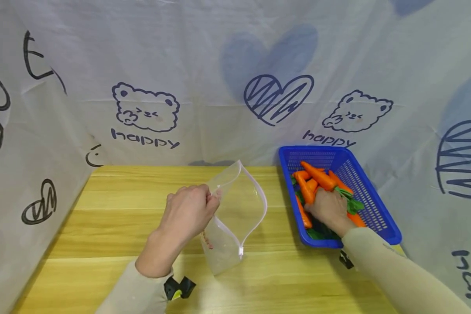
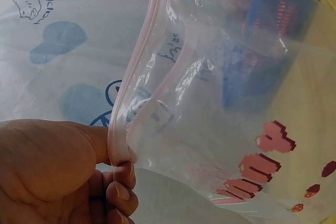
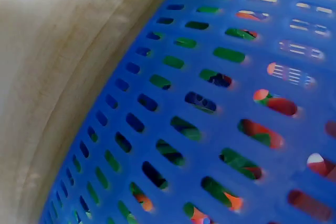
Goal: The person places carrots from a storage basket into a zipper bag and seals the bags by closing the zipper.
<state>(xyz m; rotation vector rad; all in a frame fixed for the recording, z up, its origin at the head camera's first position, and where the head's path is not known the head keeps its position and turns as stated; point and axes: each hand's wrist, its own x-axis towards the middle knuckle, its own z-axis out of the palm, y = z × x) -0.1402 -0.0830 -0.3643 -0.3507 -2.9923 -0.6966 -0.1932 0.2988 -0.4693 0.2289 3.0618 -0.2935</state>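
Observation:
A clear zip bag (image 1: 235, 213) with a pink-white zipper rim stands on the wooden table (image 1: 102, 244), its mouth gaping wide. My left hand (image 1: 190, 211) pinches the near rim of the bag (image 2: 210, 108) between thumb and fingers (image 2: 118, 187). To the right, a blue slotted basket (image 1: 373, 205) holds several orange carrots (image 1: 318, 176) with green tops. My right hand (image 1: 329, 207) is down inside the basket on the carrots, fingers hidden among them. The right wrist view shows only the basket wall (image 3: 210, 119) close up, with orange and green behind its slots.
A white cloth printed with bears, hearts and "happy" (image 1: 145, 113) hangs behind and on both sides of the table. Bare wood lies to the left of the bag and along the front edge.

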